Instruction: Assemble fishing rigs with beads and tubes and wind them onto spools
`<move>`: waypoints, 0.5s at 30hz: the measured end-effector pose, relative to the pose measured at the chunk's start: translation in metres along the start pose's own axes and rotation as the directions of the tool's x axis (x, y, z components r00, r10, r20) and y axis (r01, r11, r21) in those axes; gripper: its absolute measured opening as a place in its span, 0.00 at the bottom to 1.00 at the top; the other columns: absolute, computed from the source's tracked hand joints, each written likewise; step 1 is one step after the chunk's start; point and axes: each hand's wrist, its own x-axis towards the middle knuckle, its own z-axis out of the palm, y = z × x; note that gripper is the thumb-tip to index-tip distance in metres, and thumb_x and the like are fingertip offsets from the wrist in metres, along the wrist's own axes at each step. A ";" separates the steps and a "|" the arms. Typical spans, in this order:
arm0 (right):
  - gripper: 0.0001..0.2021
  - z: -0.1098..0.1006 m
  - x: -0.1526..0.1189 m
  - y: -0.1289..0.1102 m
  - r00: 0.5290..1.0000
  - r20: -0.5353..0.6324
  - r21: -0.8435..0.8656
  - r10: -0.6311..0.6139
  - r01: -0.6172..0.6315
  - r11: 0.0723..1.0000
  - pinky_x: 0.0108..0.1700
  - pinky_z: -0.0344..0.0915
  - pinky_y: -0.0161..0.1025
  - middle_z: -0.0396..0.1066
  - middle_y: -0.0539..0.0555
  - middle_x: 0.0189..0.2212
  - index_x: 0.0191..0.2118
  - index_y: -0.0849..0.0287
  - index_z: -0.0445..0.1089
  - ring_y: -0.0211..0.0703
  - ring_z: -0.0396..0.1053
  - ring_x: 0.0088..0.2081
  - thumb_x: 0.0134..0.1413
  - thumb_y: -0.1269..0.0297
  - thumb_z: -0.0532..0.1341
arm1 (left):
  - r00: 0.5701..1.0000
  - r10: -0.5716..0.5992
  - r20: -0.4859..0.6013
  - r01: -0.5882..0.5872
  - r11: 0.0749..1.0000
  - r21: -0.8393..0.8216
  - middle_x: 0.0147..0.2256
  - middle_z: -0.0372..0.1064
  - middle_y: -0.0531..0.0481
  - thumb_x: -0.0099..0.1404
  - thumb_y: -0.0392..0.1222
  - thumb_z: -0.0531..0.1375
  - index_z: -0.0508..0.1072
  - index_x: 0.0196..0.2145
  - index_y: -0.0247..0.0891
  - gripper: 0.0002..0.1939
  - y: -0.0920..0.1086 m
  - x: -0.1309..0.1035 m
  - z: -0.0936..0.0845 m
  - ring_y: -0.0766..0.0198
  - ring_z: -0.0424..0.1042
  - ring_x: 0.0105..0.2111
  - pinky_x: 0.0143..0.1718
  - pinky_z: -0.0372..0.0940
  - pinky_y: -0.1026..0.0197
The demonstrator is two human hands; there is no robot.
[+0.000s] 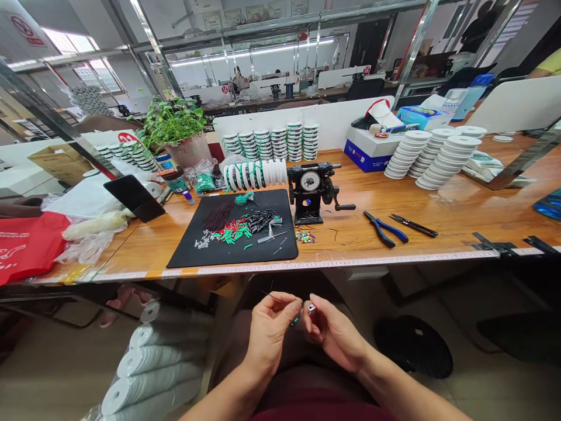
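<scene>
Both hands are held close together above the lap, below the table's front edge. My left hand (274,327) pinches a thin dark line (268,292) between thumb and fingertips. In my right hand (331,330), thumb and curled fingers close on a small silvery tool (311,308), whose body is mostly hidden. A small green piece (295,320) shows between the two hands. On the black mat (236,251) lie green and red pieces (234,231), black parts (262,220) and dark strands (218,215).
A hand-cranked winder (309,190) holding white spools (256,174) stands behind the mat's right side. Blue-handled pliers (385,229) and tweezers (414,225) lie to the right. White spool stacks (449,161), a plant (175,126) and a phone (135,197) are further off.
</scene>
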 end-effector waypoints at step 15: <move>0.28 0.000 0.004 0.011 1.000 0.018 0.043 -0.024 0.023 0.999 0.26 0.42 0.33 0.50 0.47 0.18 0.22 0.63 0.59 0.30 0.45 0.20 0.55 0.41 0.63 | 1.000 0.016 -0.024 -0.017 0.999 -0.044 0.29 0.74 0.49 0.44 0.42 0.75 0.75 0.33 0.32 0.20 -0.005 0.002 -0.001 0.70 0.73 0.31 0.36 0.68 0.70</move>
